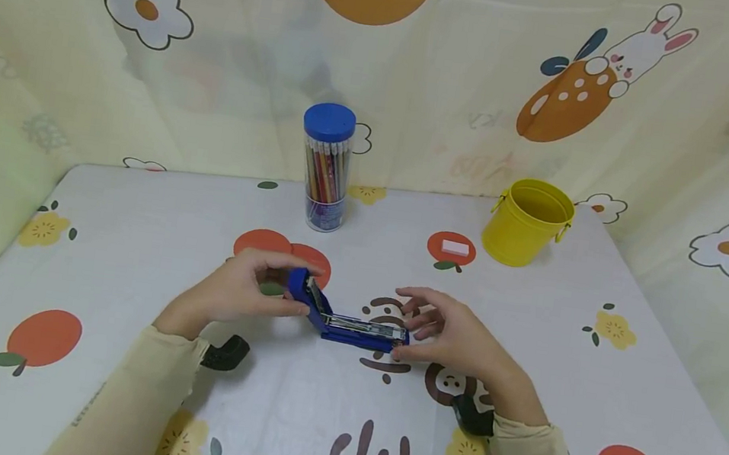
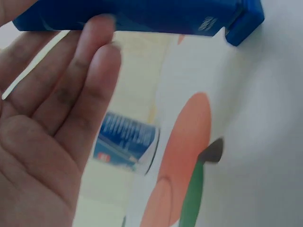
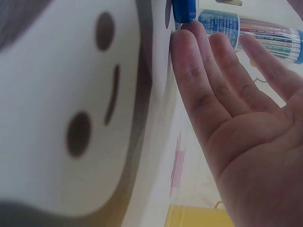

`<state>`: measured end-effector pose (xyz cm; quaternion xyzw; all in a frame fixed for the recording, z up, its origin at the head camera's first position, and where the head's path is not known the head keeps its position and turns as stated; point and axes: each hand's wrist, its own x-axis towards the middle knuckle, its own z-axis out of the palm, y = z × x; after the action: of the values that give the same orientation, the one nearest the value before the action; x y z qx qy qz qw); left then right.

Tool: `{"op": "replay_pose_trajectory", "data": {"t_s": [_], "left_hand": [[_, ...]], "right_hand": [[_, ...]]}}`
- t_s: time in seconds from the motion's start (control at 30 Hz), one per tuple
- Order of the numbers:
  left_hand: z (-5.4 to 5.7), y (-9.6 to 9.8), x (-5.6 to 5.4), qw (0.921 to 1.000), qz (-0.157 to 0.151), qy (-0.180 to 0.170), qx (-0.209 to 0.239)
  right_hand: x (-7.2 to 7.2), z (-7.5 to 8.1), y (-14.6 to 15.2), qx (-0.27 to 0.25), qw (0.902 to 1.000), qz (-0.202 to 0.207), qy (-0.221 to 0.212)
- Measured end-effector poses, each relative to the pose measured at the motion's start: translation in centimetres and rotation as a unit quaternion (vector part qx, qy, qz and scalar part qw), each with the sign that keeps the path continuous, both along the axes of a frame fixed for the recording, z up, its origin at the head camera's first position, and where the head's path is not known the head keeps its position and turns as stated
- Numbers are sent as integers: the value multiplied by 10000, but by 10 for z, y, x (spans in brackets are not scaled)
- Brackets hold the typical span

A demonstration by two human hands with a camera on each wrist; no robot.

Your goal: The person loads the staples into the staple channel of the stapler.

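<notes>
A blue stapler (image 1: 361,332) is folded wide open over the middle of the table, its metal staple channel facing up. My left hand (image 1: 235,287) grips the raised top cover between thumb and fingers at the left end. In the left wrist view the stapler's blue side (image 2: 165,18) runs above the fingers. At the stapler's far right end is my right hand (image 1: 461,336), thumb tip right at the blue end and the other fingers loosely bent above it. The right wrist view shows those fingers (image 3: 199,90) fairly straight, tips close to the blue end.
Behind the stapler stands a clear tub of pencils (image 1: 326,176) with a blue lid. A yellow bucket (image 1: 519,229) is at the back right, with a small pink eraser (image 1: 455,248) to its left. The white tablecloth (image 1: 150,230) has printed fruit and flowers; a patterned curtain hangs behind.
</notes>
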<state>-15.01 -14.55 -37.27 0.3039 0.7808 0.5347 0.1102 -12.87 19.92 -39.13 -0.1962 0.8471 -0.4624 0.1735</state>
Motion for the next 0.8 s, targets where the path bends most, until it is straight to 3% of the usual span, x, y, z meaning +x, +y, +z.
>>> {"op": "replay_pose_trajectory", "data": {"t_s": [0.33,0.6,0.8], "left_hand": [[-5,27,7,9988,380,188,226],[-11,45,12,9991,116,145,371],[-17,58,12,9995,-62,307,28]], "right_hand": [[-1,0,2,-97,9999,-30,-83],[-1,-1,4,-224,9994,-157,-188],[-2,-1,6,-372,9990,-114,-223]]}}
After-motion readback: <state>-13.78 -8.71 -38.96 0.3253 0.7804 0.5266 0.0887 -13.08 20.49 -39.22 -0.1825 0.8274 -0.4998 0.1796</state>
